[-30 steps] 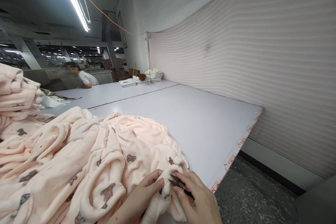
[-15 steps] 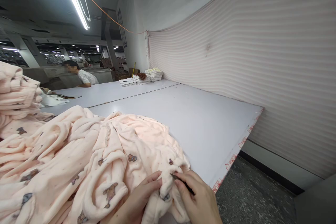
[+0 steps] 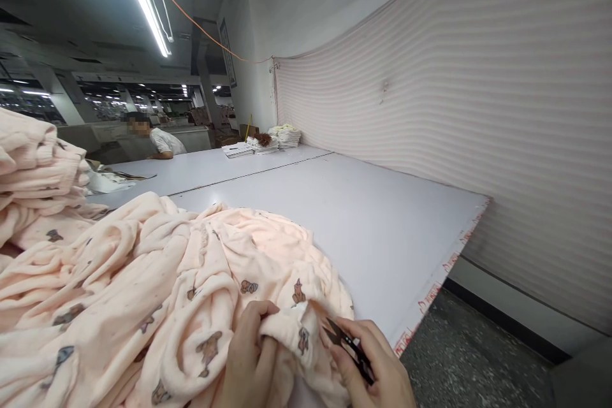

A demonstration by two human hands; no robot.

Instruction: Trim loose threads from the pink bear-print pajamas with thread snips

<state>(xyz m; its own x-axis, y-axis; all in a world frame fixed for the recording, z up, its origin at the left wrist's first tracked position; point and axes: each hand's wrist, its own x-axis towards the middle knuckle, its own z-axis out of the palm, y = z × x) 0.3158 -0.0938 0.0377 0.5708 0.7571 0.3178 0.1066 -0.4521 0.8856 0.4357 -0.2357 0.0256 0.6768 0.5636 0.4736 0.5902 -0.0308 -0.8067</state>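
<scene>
A plush, pale peach garment [image 3: 191, 306] with small bear prints lies in loose folds over the near left of the table. My left hand [image 3: 251, 350] pinches one edge of it, thumb and fingers closed on the cloth. In my right hand [image 3: 375, 357] is a pair of black thread snips [image 3: 351, 350], gripped between thumb and fingers. The blades are apart and point up and left, beside the raised fold of cloth. Whether they touch the fabric I cannot tell.
More peach garments are piled [image 3: 38, 172] at the left. Stacks of white pieces [image 3: 284, 136] stand at the far end of the grey table [image 3: 382, 217]. A person [image 3: 165, 142] leans at the far side. Striped cloth [image 3: 430, 108] hangs along the right wall.
My left hand has turned and lifted the garment's edge into a new fold. The snips, barely visible before, now show with their blades apart. The view has shifted slightly left.
</scene>
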